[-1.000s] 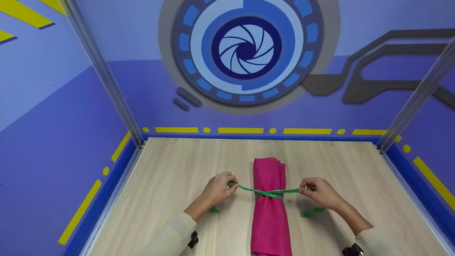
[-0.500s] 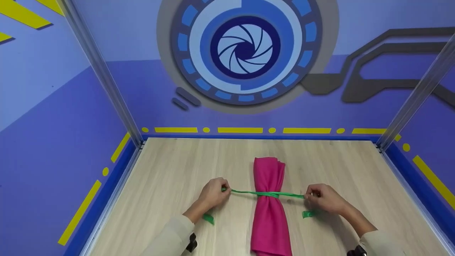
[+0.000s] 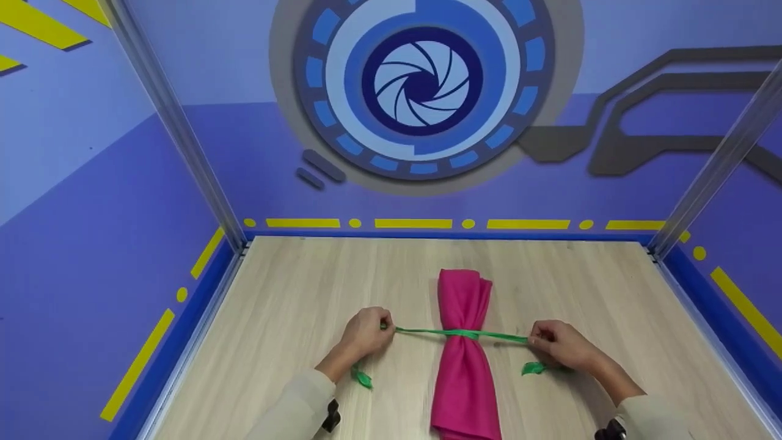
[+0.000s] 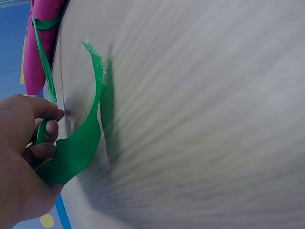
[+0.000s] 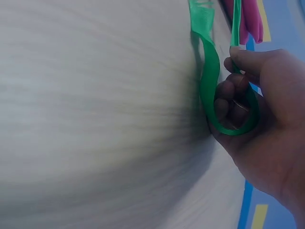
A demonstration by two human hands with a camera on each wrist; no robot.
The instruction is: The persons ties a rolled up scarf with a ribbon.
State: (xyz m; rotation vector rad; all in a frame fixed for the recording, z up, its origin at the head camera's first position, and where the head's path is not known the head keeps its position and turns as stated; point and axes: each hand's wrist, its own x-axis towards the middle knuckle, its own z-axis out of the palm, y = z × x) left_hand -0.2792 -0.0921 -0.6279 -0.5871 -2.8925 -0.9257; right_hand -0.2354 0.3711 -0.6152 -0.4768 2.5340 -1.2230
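A rolled or folded magenta cloth [image 3: 467, 385] lies lengthwise on the table, cinched at its middle by a green ribbon [image 3: 461, 333]. My left hand [image 3: 365, 333] pinches one end of the ribbon to the left of the cloth, and my right hand [image 3: 565, 345] pinches the other end to the right. Between the hands the ribbon runs taut and nearly straight. In the left wrist view the loose ribbon tail [image 4: 78, 152] hangs out below the curled fingers. The right wrist view has the other tail [image 5: 209, 76] looping under the palm, its frayed tip near the tabletop.
The wooden tabletop [image 3: 305, 275] is bounded by a blue printed back wall [image 3: 244, 159] and side walls. Metal posts [image 3: 177, 122] stand at the back corners. A dark wrist device [image 3: 331, 415] sits by the left sleeve.
Both hands have drawn apart and slightly nearer, pulling the ribbon straight. The ribbon's crossing has tightened, and the cloth's waist has narrowed. Over the last half second little has moved.
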